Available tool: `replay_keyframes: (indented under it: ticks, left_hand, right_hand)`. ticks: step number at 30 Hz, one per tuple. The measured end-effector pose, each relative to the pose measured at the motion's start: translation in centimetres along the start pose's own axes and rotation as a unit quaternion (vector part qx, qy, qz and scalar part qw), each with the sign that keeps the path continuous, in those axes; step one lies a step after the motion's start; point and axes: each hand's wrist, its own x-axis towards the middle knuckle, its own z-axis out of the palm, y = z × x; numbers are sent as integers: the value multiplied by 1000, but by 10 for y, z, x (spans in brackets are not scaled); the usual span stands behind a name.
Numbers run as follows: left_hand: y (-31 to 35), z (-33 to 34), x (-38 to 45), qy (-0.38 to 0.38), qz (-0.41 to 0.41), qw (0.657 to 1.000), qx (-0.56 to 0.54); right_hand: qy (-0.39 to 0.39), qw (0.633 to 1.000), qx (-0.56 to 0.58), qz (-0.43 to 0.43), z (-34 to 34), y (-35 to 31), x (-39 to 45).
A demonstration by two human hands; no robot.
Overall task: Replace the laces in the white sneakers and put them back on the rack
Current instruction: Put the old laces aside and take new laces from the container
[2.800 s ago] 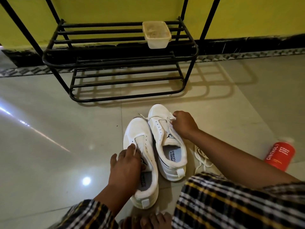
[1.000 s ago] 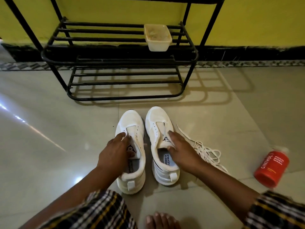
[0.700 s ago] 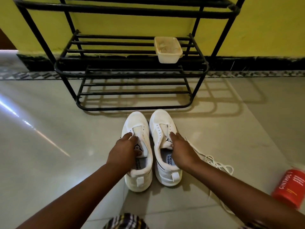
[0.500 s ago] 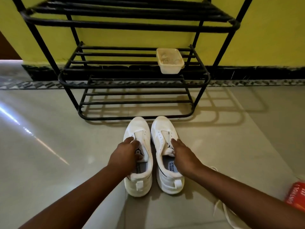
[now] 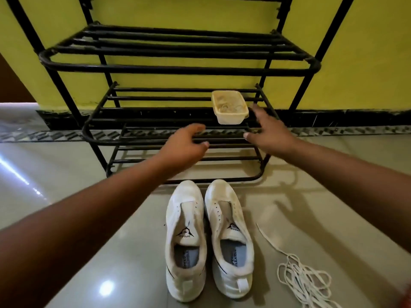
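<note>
Head view: both hands are extended forward over the rack [image 5: 178, 68] and hold nothing. The left hand [image 5: 184, 145] hovers at the front rail of the middle shelf with fingers loosely curved and spread; the right hand [image 5: 269, 132] is spread wide, its fingertips [image 5: 255, 107] just beside the cream plastic tub [image 5: 230, 110] that stands on that shelf. Whether either hand touches the rails cannot be told. The white sneakers [image 5: 209, 238] stand side by side on the floor [image 5: 89, 230], below and behind both hands, toes pointing at the foot of the rack. Their eyelets are bare and the tongues lie exposed, so no lace is threaded in either shoe. A loose bundle of white laces [image 5: 302, 278] lies on the floor near the right forearm, just beside the right-hand shoe and apart from it. Status, as a judgement: lace removal appears complete; fitting of the replacement laces is not yet begun, and the sneakers are not on the rack. It cannot be determined whether the bundle on the floor is the old set or the new one. Remaining steps: obtain the laces, thread both shoes, place the pair on a shelf. The reach toward the tub suggests that its contents, which are not legible here, are wanted next.
</note>
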Motion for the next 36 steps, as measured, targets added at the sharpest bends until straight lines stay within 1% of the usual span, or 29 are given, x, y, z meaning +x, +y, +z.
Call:
replay_keyframes:
  ticks: [2,3,6,8,10,12,14,16,18,20,22,24,25,27,29,31,32,34,36]
  left_hand:
    - [16,3,28,7,-17,998,-62]
    - [23,6,43,10,-20,997,-73]
    - [31,17,76,-6,-37,998,-53]
    - [32,24,88,-31,-44,997,-53]
    - [29,29,91,-46,-43,996,-69]
    - [23,31,85,-38,-40,996,-77]
    - [17,30,70,-27,-39,996,-78]
    - [14,27,47,-19,-21,994,-106]
    - [18,22,15,-17,5,989,-146]
    - [21,18,-20,-9,14,981,-195]
    - [19,16,-56,3,6,969,-246]
    - [12,17,-94,18,-14,959,-283]
    - [7,19,-112,35,-22,959,-281]
    - [-6,21,-139,74,-32,971,-227]
    - [-24,23,-164,79,-17,987,-140]
    - [-44,23,-188,53,5,996,-72]
    - [-51,24,-199,25,16,998,-61]
    - [-62,28,-221,-47,37,995,-74]
    - [-68,39,-242,-109,49,986,-113]
  right_hand:
    - [-7,998,25,48,-6,-7,21]
    - [-13,996,51,65,-7,-9,30]
    - [-38,983,152,100,-2,-11,43]
    - [-37,976,180,114,7,-8,49]
    - [2,969,214,121,15,-4,52]
    - [60,956,256,128,20,-3,49]
    - [119,936,301,139,22,1,39]
    - [164,914,344,143,21,0,23]
    - [183,900,369,143,18,-3,4]
    - [181,889,398,136,13,-10,-22]
    - [153,879,437,118,6,-17,-50]
    - [95,879,454,107,5,-21,-87]
    - [65,882,455,101,7,-21,-107]
    - [16,898,431,82,11,-18,-141]
    - [-17,912,403,69,16,-11,-170]
    - [-59,910,402,76,21,-3,-194]
    - [-87,903,412,87,23,2,-202]
    - [-152,886,423,115,26,10,-219]
    - [-227,872,412,139,35,19,-235]
